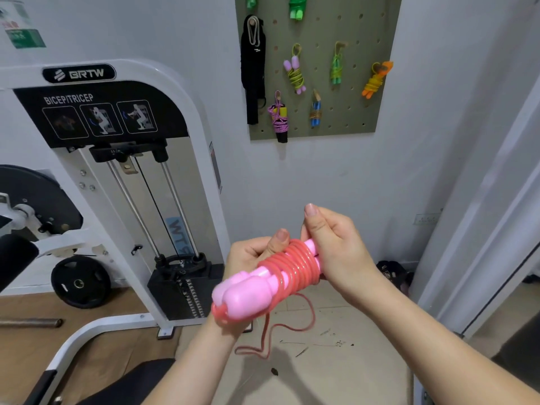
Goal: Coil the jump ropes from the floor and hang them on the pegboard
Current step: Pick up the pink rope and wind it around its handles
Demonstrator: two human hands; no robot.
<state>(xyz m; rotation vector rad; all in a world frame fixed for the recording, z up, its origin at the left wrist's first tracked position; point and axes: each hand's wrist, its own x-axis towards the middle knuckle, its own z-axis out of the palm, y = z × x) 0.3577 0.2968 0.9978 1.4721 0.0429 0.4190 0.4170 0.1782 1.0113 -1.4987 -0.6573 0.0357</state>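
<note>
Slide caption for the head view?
Left hand and right hand grip pink jump rope coiled round its handles, pegboard behind.

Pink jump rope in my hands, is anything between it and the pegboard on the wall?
Nothing visible blocks the way: only open air and bare wall lie between the pink jump rope and the pegboard above it. The weight machine stands off to the left. The rope's loose tail hangs uncoiled toward the floor.

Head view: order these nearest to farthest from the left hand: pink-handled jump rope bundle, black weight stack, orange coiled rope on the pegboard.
1. Pink-handled jump rope bundle, gripped in the left hand.
2. Black weight stack, low, leftward.
3. Orange coiled rope, high right on the green pegboard.
</note>
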